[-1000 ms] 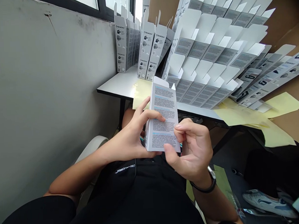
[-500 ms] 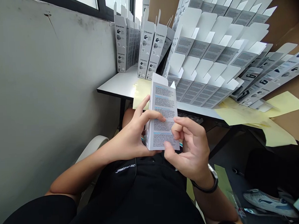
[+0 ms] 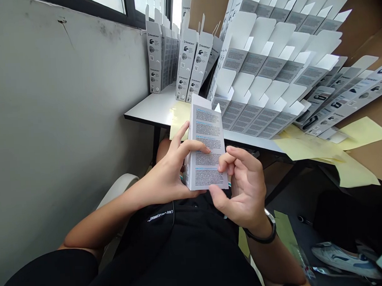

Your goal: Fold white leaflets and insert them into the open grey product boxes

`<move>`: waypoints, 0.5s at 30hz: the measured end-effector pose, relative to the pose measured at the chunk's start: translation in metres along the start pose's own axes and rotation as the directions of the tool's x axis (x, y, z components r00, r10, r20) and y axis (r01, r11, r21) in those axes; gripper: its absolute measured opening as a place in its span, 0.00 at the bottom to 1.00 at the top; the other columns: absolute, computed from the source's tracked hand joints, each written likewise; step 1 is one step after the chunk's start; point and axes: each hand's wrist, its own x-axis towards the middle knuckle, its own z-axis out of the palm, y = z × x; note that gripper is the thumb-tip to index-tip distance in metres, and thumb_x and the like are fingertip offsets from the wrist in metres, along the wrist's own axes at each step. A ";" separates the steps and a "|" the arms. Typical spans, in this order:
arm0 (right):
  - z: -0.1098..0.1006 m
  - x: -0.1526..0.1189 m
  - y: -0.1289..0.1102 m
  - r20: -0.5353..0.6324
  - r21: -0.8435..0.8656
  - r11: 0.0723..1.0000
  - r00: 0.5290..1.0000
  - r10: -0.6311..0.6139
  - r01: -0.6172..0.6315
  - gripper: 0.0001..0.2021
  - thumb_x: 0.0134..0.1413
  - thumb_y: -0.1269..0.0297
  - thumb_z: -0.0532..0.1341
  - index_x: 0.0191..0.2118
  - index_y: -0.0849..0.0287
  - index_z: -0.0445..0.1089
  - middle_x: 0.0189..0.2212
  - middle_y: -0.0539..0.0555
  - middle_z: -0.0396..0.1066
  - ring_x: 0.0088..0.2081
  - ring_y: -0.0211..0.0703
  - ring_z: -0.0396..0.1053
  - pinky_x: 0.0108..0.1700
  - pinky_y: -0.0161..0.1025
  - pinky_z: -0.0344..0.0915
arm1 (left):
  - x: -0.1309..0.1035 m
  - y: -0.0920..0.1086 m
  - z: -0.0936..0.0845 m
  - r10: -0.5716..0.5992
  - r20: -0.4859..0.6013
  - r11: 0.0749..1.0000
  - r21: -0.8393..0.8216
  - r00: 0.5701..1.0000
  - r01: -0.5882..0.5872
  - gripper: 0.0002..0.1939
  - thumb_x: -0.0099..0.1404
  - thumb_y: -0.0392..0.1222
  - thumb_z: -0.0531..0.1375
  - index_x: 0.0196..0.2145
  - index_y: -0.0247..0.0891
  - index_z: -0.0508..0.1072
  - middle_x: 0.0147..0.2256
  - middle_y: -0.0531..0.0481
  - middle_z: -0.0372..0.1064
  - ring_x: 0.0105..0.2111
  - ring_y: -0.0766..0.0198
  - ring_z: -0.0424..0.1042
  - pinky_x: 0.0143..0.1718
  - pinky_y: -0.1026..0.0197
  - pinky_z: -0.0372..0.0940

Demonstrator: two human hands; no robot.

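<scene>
A small white carton [image 3: 208, 129] covered in printed text stands upright in front of my body, its top flaps raised. My left hand [image 3: 167, 171] grips it from the left, with a finger across the printed face and the thumb under the bottom edge. At the lower right of the carton is my right hand [image 3: 243, 185], fingers curled and apart from the thumb. Its fingertips are at the carton's right edge, and it does not grip the carton.
Rows of similar open cartons [image 3: 253, 87] are stacked on the white table [image 3: 142, 109], with more cartons [image 3: 155, 56] by the wall. Yellow sheets [image 3: 359, 169] hang over the table's right edge. A shoe [image 3: 341, 258] shows at the lower right.
The carton has shifted slightly left and tilted a little in my left hand. My right hand's index finger has lifted away from the carton's edge.
</scene>
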 end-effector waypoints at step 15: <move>-0.001 -0.001 -0.001 0.020 -0.035 0.999 1.000 0.016 -0.015 0.39 0.48 0.81 0.58 0.65 0.47 0.56 0.36 0.50 0.59 0.37 0.43 0.58 0.40 0.45 0.59 | 0.000 0.002 -0.001 0.003 0.001 0.999 0.038 1.000 -0.003 0.36 0.53 0.37 0.73 0.55 0.53 0.63 0.72 0.49 0.31 0.68 0.35 0.51 0.38 0.57 0.78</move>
